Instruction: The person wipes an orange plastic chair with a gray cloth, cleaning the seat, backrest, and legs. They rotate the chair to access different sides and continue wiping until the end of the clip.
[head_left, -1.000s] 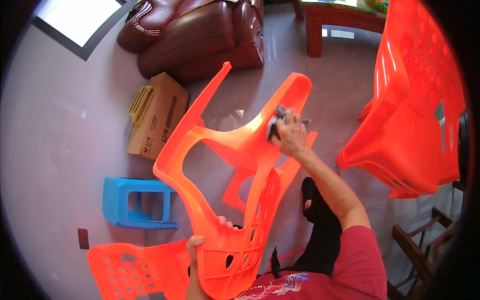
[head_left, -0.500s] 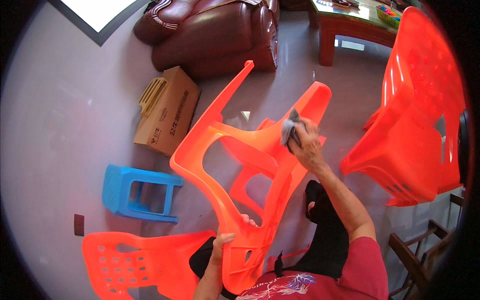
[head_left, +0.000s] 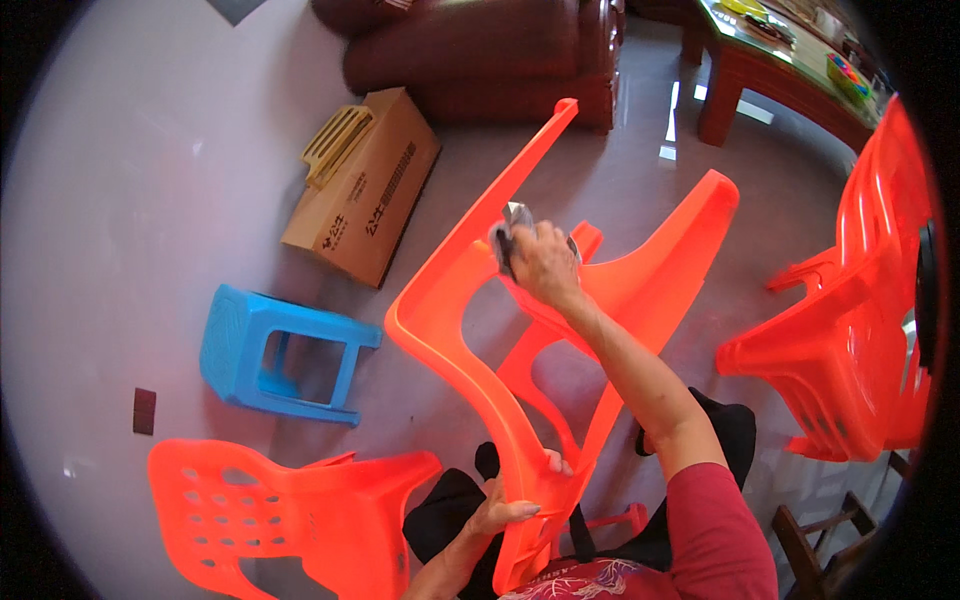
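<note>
An orange-red plastic chair (head_left: 440,345) is held tipped over in front of me, its legs pointing away. My left hand (head_left: 500,512) grips its near part, thumb on one side and fingertips showing through at the other. Farther out, my right hand (head_left: 545,262) is closed on a grey cloth (head_left: 508,238). Cloth and hand are at the chair's far frame, beside the left leg and the crosspiece; the hand hides part of that joint.
Another orange-red chair (head_left: 230,510) stands at lower left, below a blue plastic stool (head_left: 280,350). A cardboard box (head_left: 360,200) bears a yellow slatted piece (head_left: 338,140). Stacked orange-red chairs (head_left: 850,330) are at right. A brown sofa (head_left: 480,50) and wooden table (head_left: 725,95) stand beyond.
My right hand has moved the cloth leftward, from the chair's right leg to beside the left leg. My left hand keeps its grip on the chair. The whole view has shifted.
</note>
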